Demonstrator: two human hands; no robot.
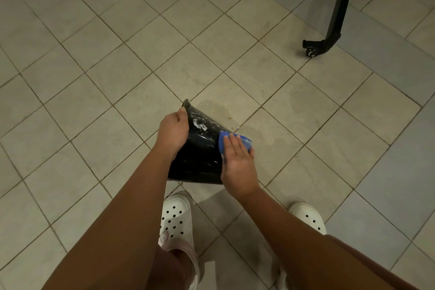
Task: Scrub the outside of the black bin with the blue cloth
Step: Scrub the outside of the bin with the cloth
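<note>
Two hands: the left hand (pixel 173 133) has fingers curled round the tilted bin (pixel 200 158); the right hand (pixel 237 165), fingers straight, presses the cloth (pixel 222 140) on it. Wet tiled floor (pixel 117 54).

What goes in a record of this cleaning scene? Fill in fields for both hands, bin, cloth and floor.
left hand: holds the black bin at its side
right hand: flat, presses the blue cloth against the bin
black bin: tilted, white smears on its side
floor: tiles, wet patch beside the bin
</note>
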